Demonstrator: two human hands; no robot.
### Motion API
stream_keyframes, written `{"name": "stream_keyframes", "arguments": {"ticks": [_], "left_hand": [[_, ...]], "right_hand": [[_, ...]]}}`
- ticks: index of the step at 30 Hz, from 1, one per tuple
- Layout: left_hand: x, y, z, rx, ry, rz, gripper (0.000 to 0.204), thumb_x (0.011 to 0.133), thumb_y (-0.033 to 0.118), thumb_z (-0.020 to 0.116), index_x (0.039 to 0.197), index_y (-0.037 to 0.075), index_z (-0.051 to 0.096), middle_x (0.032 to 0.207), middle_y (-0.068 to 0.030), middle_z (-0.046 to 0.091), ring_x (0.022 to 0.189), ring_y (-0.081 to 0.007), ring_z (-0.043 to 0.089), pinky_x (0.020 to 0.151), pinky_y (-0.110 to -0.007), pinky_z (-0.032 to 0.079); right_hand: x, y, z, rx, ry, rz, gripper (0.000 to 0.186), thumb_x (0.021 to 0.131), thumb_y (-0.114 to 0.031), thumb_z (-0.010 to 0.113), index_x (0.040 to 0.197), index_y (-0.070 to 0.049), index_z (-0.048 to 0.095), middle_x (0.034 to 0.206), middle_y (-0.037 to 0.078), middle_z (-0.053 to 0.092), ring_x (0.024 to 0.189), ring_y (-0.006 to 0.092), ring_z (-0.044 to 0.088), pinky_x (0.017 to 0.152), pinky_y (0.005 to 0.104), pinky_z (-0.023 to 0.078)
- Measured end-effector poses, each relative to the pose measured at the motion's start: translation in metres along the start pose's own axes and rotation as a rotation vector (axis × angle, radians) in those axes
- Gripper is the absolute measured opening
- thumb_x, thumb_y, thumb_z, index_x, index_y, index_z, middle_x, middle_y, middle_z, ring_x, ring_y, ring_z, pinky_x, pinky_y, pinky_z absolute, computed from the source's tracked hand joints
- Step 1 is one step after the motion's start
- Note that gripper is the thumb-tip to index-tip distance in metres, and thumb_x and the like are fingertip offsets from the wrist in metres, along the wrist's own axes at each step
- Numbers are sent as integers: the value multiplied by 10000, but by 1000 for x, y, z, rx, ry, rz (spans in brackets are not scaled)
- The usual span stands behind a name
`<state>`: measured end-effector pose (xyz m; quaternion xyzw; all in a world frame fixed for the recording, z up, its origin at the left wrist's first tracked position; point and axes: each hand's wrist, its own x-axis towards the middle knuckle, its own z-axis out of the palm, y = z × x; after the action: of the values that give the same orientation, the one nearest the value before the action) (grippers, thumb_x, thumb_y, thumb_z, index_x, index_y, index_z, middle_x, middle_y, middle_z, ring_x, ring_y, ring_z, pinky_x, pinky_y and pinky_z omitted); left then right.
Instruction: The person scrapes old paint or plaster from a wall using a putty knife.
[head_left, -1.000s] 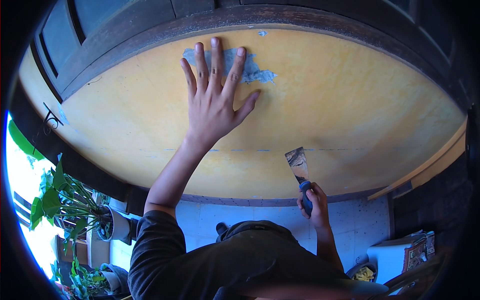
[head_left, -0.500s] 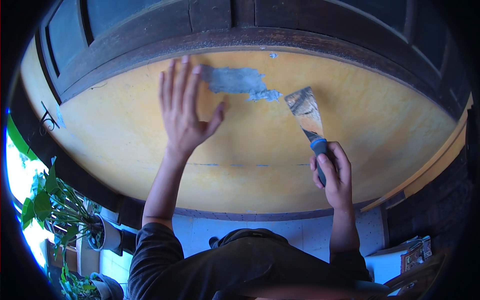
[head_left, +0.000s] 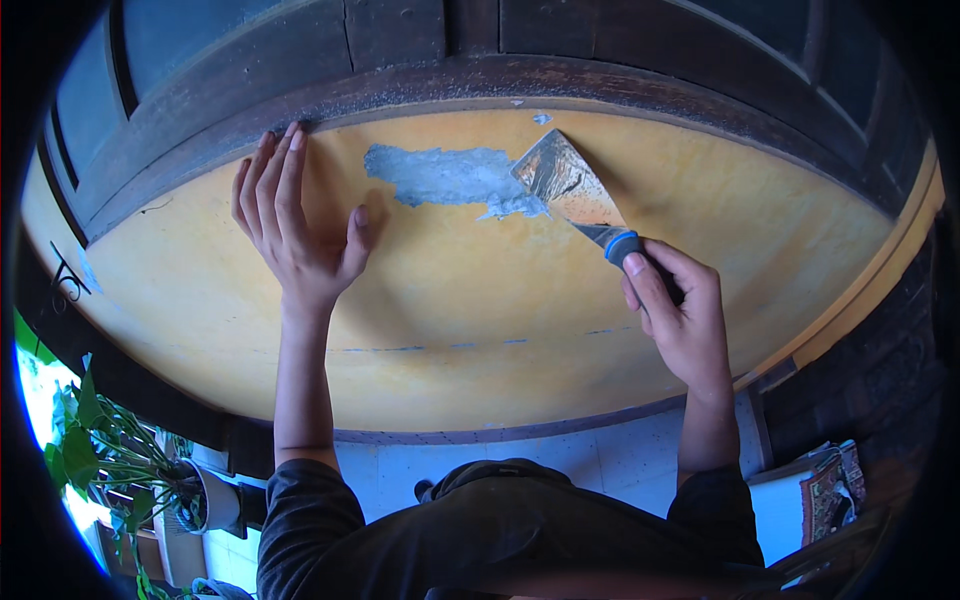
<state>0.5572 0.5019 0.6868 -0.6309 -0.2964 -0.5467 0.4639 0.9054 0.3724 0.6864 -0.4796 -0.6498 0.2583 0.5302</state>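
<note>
On a yellow wall [head_left: 460,280], a ragged grey patch of bare surface [head_left: 420,175] shows below a dark wooden ledge [head_left: 380,80]. My left hand [head_left: 290,240], fingers out, rests against the wall left of the patch, its fingertips at the ledge's lower edge. My right hand [head_left: 680,310] grips a putty knife [head_left: 575,185] by its dark handle with blue ring; the smeared metal blade lies at the patch's right end, angled up and left.
Dark wooden panels [head_left: 680,30] frame the wall's top. A black scroll bracket [head_left: 68,278] is at the left, above a potted plant [head_left: 85,430]. Pale floor tiles [head_left: 390,460] lie below, with a white box-like object [head_left: 780,510] at lower right.
My left hand has moved off the patch to the left. My right hand has raised the putty knife from low on the right up to the patch's right end.
</note>
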Motion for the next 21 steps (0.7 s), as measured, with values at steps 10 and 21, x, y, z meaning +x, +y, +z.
{"name": "stream_keyframes", "arguments": {"ticks": [10, 21], "left_hand": [[-2, -3, 8, -16, 87, -9, 631, 959, 474, 635, 1420, 46, 597, 1411, -123, 667, 1362, -337, 578, 1183, -496, 343], [0, -8, 8, -5, 142, 2, 597, 884, 389, 687, 1393, 83, 627, 1369, -82, 692, 1316, -305, 613, 1159, -485, 365]], "right_hand": [[9, -17, 10, -187, 10, -60, 230, 1066, -157, 663, 1108, 67, 694, 695, -18, 516, 654, 42, 416, 571, 249, 359], [9, 3, 41, -210, -60, -174, 155, 1039, -115, 690, 1022, 37, 666, 661, 24, 510, 607, 57, 429, 539, 281, 361]]}}
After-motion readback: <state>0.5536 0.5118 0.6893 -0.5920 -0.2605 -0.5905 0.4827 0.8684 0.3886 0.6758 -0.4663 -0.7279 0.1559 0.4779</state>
